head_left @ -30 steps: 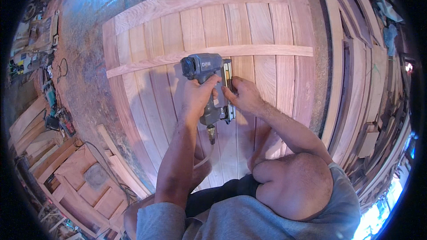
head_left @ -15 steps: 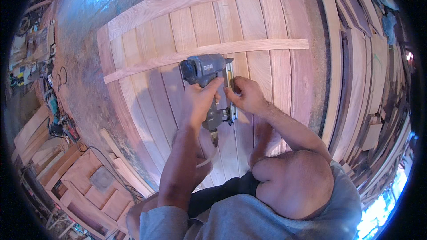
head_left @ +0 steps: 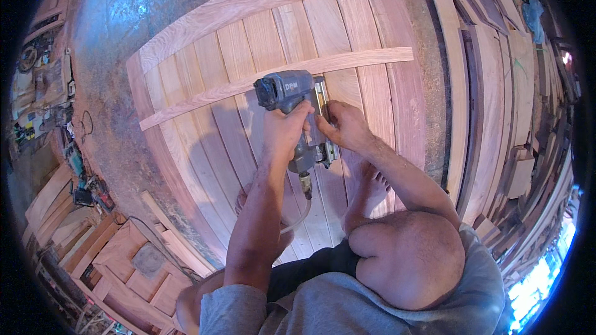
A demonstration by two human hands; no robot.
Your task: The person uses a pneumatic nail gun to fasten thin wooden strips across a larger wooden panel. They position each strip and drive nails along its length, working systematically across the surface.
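Observation:
My left hand (head_left: 285,133) is wrapped round the grip of a dark grey air nail gun (head_left: 292,85), held above a wooden door panel (head_left: 320,205). From the foot of the grip a pale air hose (head_left: 302,218) curves down toward my legs. At the gun's right side runs its narrow metal magazine (head_left: 322,94). There my right hand (head_left: 349,127) has its thumb and fingers bent together against the magazine's edge; whatever they pinch is hidden. Just beyond the gun a wooden batten (head_left: 347,62) lies slantwise across the panel's boards.
My bare foot (head_left: 375,180) rests on the panel. Long planks (head_left: 485,118) are stacked along the right. At the lower left lies a smaller panelled wooden piece (head_left: 130,267), with tools and cables (head_left: 77,174) above it on the dirt floor (head_left: 102,87).
The panel and batten have shifted left and turned slightly in view. The nail gun's lower end has swung a little to the right. Both hands keep their places on the gun.

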